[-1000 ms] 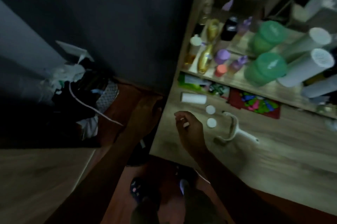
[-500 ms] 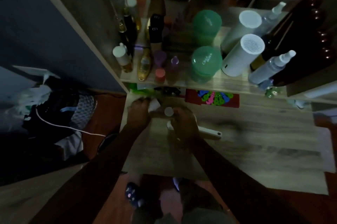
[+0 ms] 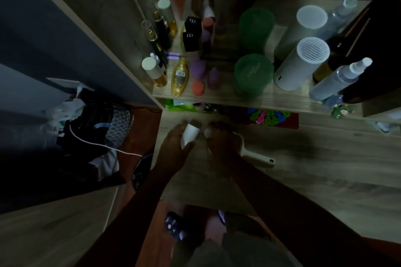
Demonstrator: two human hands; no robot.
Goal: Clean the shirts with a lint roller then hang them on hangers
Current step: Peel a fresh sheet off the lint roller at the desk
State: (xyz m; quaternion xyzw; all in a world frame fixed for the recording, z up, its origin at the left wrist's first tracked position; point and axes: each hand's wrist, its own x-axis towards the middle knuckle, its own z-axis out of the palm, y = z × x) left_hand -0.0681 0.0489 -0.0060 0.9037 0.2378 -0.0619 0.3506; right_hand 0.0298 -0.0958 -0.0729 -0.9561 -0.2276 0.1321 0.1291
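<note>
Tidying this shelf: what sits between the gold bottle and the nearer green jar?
In the head view, a round purple bottle, a slim purple bottle and a coral-red bottle stand between the gold bottle and the nearer green jar.

Wood-grain counter with a raised shelf along its back.

On the counter [image 3: 325,169] a white lint roller [image 3: 258,157] lies flat near the front left corner. A red packet [image 3: 290,118] of coloured pieces and a green packet [image 3: 171,102] sit at the back, partly under the shelf [image 3: 249,97]. The shelf carries a green jar [image 3: 252,74], a white cylinder [image 3: 301,64] with a slotted top, a spray bottle [image 3: 338,79], a gold bottle [image 3: 180,76], purple bottles [image 3: 198,67] and a black box [image 3: 191,42].
</note>
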